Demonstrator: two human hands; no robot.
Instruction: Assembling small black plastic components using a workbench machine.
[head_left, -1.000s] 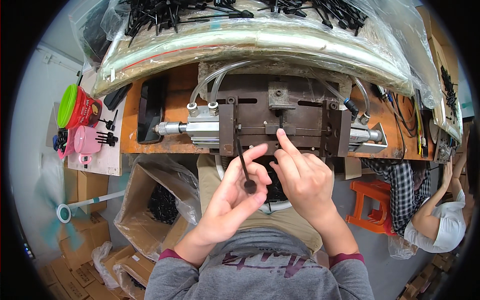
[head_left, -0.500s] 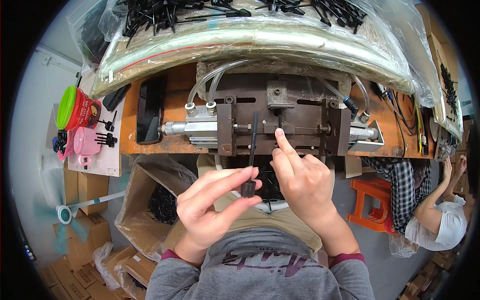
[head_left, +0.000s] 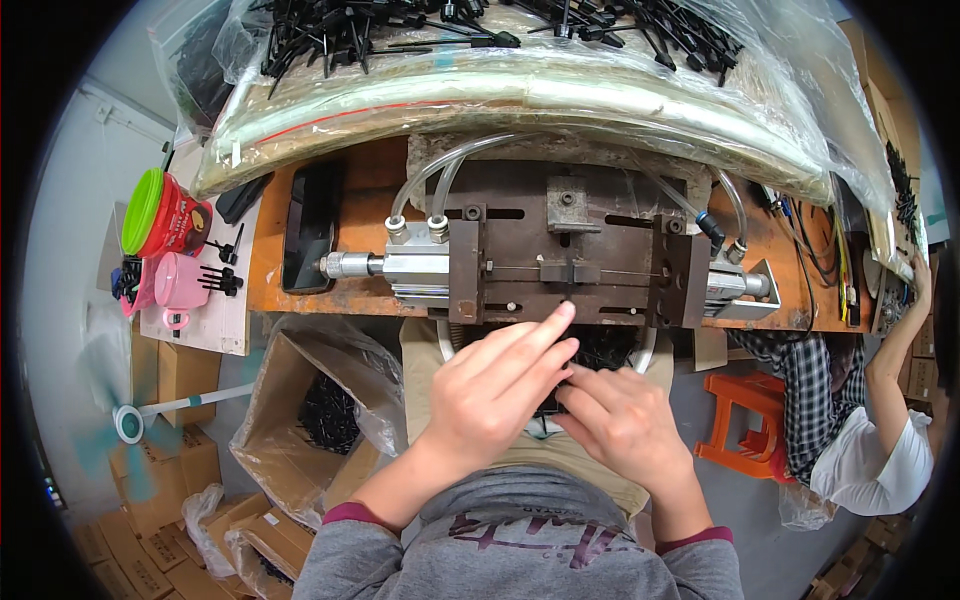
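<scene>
My left hand [head_left: 497,388] reaches in low over the front of the dark metal fixture [head_left: 525,215], its fingers stretched out and the index fingertip near the fixture's front edge. Its thumb is hidden underneath. My right hand [head_left: 625,412] is beside it, fingers curled in and nearly touching the left fingertips; whatever may be in them is hidden. Just beyond the left index finger sits a small clamp block [head_left: 570,271] with a dark piece at its middle. A metal bracket [head_left: 568,205] stands behind it.
Air cylinders [head_left: 417,270] with clear hoses flank the fixture. A phone [head_left: 311,225] lies left. Black rod-like parts [head_left: 480,40] are heaped at the back. A lined carton [head_left: 290,400] stands lower left. A person [head_left: 880,450] sits at right by an orange stool [head_left: 740,425].
The black rod with a thick end, held in my left hand before, no longer shows. My left hand moved right toward the fixture; my right hand drew back from the block and curled its fingers.
</scene>
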